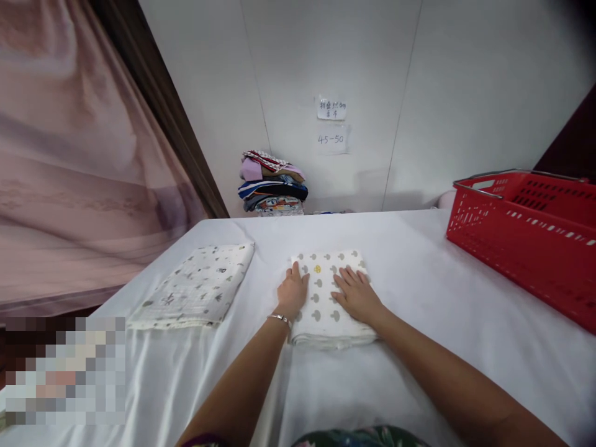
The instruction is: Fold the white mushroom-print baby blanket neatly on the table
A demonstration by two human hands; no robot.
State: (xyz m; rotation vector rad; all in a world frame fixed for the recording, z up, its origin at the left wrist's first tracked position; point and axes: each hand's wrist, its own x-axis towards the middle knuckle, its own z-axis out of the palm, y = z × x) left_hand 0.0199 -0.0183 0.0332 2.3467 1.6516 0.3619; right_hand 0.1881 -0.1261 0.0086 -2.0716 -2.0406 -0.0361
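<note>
A white cloth (326, 323) printed with grey mushroom-like shapes and one yellow figure lies folded into a thick rectangle on the white-covered table (410, 273). My left hand (292, 292), with a bracelet at the wrist, rests along the cloth's left edge, thumb apart from the forefinger; its outer fingers are partly hidden. Flat on the upper right part of the cloth lies my right hand (357, 297), fingers spread. To the left, apart from both hands, a second folded white cloth (200, 285) with small dark prints lies on the table.
At the right stands a red plastic basket (521, 230) with metal handles. A pile of folded fabrics (273, 183) rises behind the table's far edge, near the wall. Two paper notes (331, 139) hang there. A pink curtain (93, 155) hangs at left; a blurred patch (65, 372) covers the lower left.
</note>
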